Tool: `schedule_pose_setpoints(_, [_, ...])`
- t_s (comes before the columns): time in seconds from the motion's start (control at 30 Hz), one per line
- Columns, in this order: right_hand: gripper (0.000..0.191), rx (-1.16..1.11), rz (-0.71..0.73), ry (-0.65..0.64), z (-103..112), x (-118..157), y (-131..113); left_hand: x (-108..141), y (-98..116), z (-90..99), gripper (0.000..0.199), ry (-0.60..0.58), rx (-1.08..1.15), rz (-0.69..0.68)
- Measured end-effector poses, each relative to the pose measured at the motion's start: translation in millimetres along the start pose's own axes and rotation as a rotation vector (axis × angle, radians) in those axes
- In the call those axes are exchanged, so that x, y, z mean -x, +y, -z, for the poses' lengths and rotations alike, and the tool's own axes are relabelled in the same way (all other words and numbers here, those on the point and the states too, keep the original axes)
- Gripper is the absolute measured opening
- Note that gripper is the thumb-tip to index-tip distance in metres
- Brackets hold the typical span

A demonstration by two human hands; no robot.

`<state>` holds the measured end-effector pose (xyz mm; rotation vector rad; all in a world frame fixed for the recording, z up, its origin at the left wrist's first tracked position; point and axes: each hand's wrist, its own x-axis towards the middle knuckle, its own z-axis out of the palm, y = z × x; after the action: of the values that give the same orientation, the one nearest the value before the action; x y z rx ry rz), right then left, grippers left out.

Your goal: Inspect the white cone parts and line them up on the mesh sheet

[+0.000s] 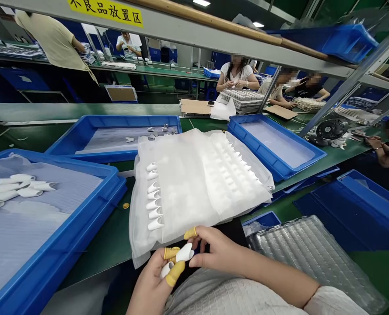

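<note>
Far left, several white tubular shells (17, 186) are lying in a loose pile on a sheet lining a blue plastic tray (82, 227). Behind it, a second blue tray (115, 154) is seen on the green worktop (110, 245); small grey-white pieces (158, 131) are scattered at its right end.

Centre: two white hollow shells (185, 252) are held by the left hand (155, 280). Yellow finger cots are worn on it, and its fingers are closed around the pieces, one shell being placed higher than the other. The pair is positioned just in front of the near edge of a white sheet-covered stack (187, 175). A column of similar shells (155, 203) is exposed along the stack's left side.

Right hand (217, 251): thumb and index finger are parted beside the upper shell, the index tip being covered by a yellow cot; whether the shell is touched cannot be told.

Further right, a blue tray (276, 142) with a pale liner is set beside the stack. Below it, clear ribbed plastic trays (315, 258) are seen near the right forearm. A black fan (331, 129) is noted beyond.
</note>
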<state>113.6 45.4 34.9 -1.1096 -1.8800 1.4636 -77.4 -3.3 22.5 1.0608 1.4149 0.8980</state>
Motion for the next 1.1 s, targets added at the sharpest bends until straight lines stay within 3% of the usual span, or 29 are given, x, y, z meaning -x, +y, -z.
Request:
schedule_pose_setpoints(0.13, [0.028,-0.188,-0.131,-0.023,-6,-4,9,5,8,3.4,0.032,0.016,-0.260,-0.082])
schedule_pose_setpoints(0.27, [0.028,-0.272,-0.153,-0.041,-7,-4,12,7,13,3.0,0.034,0.018,-0.288,-0.056])
schedule_pose_setpoints(0.37, [0.029,-0.176,-0.122,-0.017,-3,-2,6,6,13,2.0,0.034,0.025,-0.200,-0.045])
schedule_pose_setpoints(0.5, [0.025,0.137,0.019,0.030,3,4,-6,6,11,2.0,0.034,0.003,-0.119,-0.030])
schedule_pose_setpoints(0.57, [0.028,0.163,0.040,0.026,4,5,-7,7,10,2.8,0.034,0.001,-0.145,-0.035])
schedule_pose_setpoints(0.77, [0.044,-0.276,-0.173,-0.063,-5,-1,14,7,5,7.1,0.027,0.001,-0.365,-0.165])
schedule_pose_setpoints(0.9, [0.049,-0.354,-0.327,-0.133,-6,-3,17,5,0,11.0,0.028,-0.087,-0.513,-0.228])
schedule_pose_setpoints(1.1, [0.048,-0.419,-0.298,-0.116,-5,-3,13,4,0,13.0,0.030,-0.122,-0.487,-0.161])
